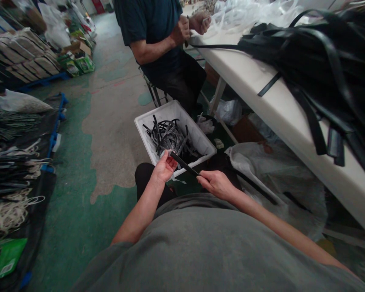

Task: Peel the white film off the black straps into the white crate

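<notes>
A black strip [185, 164] is stretched between my two hands, above the near edge of a white bin [200, 142]. At its upper left end, my left hand [165, 167] pinches the tip, where a small whitish piece shows. My right hand [214, 183] is closed round the strip farther down, and a long black length runs on past it to the lower right. Inside the bin lies a tangle of black strips [170, 136].
A white table [246, 75] on the right bears a heap of black straps [319, 61]. Beyond the bin a person [158, 36] sits with both hands at the table. Plastic sacks [280, 174] lie under it. Loaded pallets [53, 138] stand left.
</notes>
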{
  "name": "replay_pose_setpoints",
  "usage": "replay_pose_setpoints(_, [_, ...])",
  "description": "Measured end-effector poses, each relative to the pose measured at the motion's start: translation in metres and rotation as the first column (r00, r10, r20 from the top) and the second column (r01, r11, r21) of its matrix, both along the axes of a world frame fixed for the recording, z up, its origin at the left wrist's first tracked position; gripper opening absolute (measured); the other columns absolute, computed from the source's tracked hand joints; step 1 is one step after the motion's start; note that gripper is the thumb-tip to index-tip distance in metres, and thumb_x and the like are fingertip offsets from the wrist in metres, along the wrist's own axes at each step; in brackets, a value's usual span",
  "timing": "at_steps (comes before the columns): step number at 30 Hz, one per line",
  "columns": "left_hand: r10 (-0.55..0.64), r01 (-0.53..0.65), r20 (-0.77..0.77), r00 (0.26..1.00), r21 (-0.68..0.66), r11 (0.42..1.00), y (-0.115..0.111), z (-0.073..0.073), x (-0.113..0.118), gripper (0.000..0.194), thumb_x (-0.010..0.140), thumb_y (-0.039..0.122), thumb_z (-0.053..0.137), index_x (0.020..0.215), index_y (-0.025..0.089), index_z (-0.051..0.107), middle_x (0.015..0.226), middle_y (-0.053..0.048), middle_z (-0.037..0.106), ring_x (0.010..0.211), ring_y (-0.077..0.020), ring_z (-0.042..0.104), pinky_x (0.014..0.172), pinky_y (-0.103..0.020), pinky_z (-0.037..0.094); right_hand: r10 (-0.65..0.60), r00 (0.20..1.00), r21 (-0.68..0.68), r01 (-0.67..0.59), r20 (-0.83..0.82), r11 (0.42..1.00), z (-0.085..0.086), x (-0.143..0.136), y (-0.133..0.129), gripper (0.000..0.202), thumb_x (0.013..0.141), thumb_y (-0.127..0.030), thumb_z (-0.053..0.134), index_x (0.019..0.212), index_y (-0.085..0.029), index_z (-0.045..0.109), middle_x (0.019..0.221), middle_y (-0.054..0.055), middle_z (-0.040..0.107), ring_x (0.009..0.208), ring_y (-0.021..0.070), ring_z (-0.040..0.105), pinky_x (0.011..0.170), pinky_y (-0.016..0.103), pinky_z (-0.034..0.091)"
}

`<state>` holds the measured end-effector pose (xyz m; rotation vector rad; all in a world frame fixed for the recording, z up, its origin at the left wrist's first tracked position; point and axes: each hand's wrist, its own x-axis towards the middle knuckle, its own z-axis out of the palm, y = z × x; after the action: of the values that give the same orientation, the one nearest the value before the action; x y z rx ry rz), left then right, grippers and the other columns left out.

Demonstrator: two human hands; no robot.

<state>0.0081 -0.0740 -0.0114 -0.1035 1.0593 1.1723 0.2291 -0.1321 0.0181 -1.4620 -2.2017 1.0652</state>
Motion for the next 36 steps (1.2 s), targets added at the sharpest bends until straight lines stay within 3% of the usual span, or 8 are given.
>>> replay_pose_setpoints(7, [-0.182, 0.186, -0.06, 0.981, 0.078, 0.979, -0.022, -0.013, 0.033, 0.012, 0.082, 0.026, 0.07, 0.087, 0.015, 0.071, 0.08, -0.003, 0.072, 0.069, -0.011, 0.067, 0.065, -0.022, 0.052, -0.114, 0.991, -0.283, 0.091, -0.066, 0.955, -0.006, -0.022, 0.026, 0.032, 0.092, -0.031, 0.041, 0.068, -0.018, 0.057, 0.055, 0.0, 0.061, 0.042, 0.0111, 0.053, 0.046, 0.022, 0.035])
replay_pose_setpoints(10, [-0.226, 0.238, -0.097, 0.969, 0.141, 0.961, -0.025, -0.014, 0.037, 0.017, 0.077, 0.025, 0.076, 0.086, 0.011, 0.072, 0.071, -0.001, 0.068, 0.059, -0.0072, 0.061, 0.057, -0.017, 0.048, -0.066, 0.985, -0.301, 0.015, -0.158, 0.954, 0.008, -0.02, 0.032, 0.027, 0.092, -0.032, 0.044, 0.082, -0.016, 0.063, 0.061, 0.0, 0.064, 0.045, 0.011, 0.057, 0.046, 0.021, 0.039])
replay_pose_setpoints(15, [-0.183, 0.199, -0.101, 0.978, 0.174, 0.964, -0.013, -0.005, 0.023, 0.025, 0.068, 0.023, 0.083, 0.084, 0.009, 0.071, 0.057, 0.005, 0.056, 0.047, -0.0016, 0.048, 0.047, -0.012, 0.041, -0.055, 0.991, -0.191, 0.03, -0.126, 0.981, 0.045, -0.005, 0.028, 0.047, 0.089, -0.024, 0.051, 0.136, -0.02, 0.049, 0.069, -0.003, 0.068, 0.044, 0.0097, 0.056, 0.049, 0.021, 0.042])
replay_pose_setpoints(21, [-0.243, 0.241, -0.013, 0.97, 0.18, 0.954, -0.007, -0.001, 0.036, 0.02, 0.069, 0.021, 0.082, 0.076, 0.01, 0.067, 0.057, 0.004, 0.053, 0.047, -0.0029, 0.049, 0.046, -0.013, 0.042, -0.112, 0.993, -0.092, 0.115, 0.036, 0.989, 0.04, -0.025, 0.047, 0.051, 0.091, -0.019, 0.05, 0.142, -0.016, 0.044, 0.073, 0.0, 0.071, 0.049, 0.0115, 0.058, 0.053, 0.023, 0.041])
replay_pose_setpoints(26, [-0.109, 0.109, -0.01, 0.994, 0.15, 0.983, -0.001, -0.001, 0.025, 0.018, 0.072, 0.012, 0.078, 0.088, 0.011, 0.069, 0.054, 0.007, 0.048, 0.044, -0.0005, 0.044, 0.044, -0.01, 0.039, -0.059, 0.998, 0.007, 0.059, 0.033, 0.998, 0.059, -0.015, 0.046, 0.054, 0.09, -0.023, 0.053, 0.143, -0.022, 0.044, 0.075, -0.002, 0.073, 0.054, 0.0125, 0.061, 0.055, 0.023, 0.04])
replay_pose_setpoints(29, [-0.178, 0.173, 0.019, 0.984, 0.153, 0.973, -0.003, 0.001, 0.028, 0.018, 0.072, 0.014, 0.078, 0.088, 0.012, 0.069, 0.056, 0.006, 0.052, 0.046, -0.0015, 0.047, 0.045, -0.011, 0.041, -0.101, 0.985, 0.084, 0.089, 0.142, 0.992, 0.06, -0.02, 0.049, 0.05, 0.09, -0.021, 0.051, 0.14, -0.022, 0.049, 0.077, 0.001, 0.074, 0.063, 0.0161, 0.064, 0.058, 0.024, 0.039])
replay_pose_setpoints(32, [-0.229, 0.22, 0.031, 0.973, 0.177, 0.959, -0.007, 0.001, 0.035, 0.02, 0.071, 0.016, 0.079, 0.088, 0.012, 0.07, 0.06, 0.004, 0.056, 0.048, -0.0025, 0.05, 0.046, -0.012, 0.043, -0.114, 0.98, 0.074, 0.103, 0.163, 0.992, 0.053, -0.027, 0.054, 0.05, 0.09, -0.021, 0.049, 0.14, -0.019, 0.048, 0.08, 0.003, 0.074, 0.066, 0.0171, 0.065, 0.059, 0.025, 0.04])
replay_pose_setpoints(36, [-0.16, 0.155, 0.018, 0.987, 0.156, 0.975, -0.007, 0.0, 0.027, 0.019, 0.07, 0.012, 0.079, 0.087, 0.012, 0.069, 0.054, 0.007, 0.05, 0.045, -0.0007, 0.046, 0.045, -0.01, 0.04, -0.027, 0.998, 0.024, 0.025, 0.061, 0.999, 0.059, -0.014, 0.046, 0.058, 0.087, -0.022, 0.055, 0.144, -0.021, 0.043, 0.08, -0.001, 0.074, 0.06, 0.014, 0.063, 0.056, 0.023, 0.04])
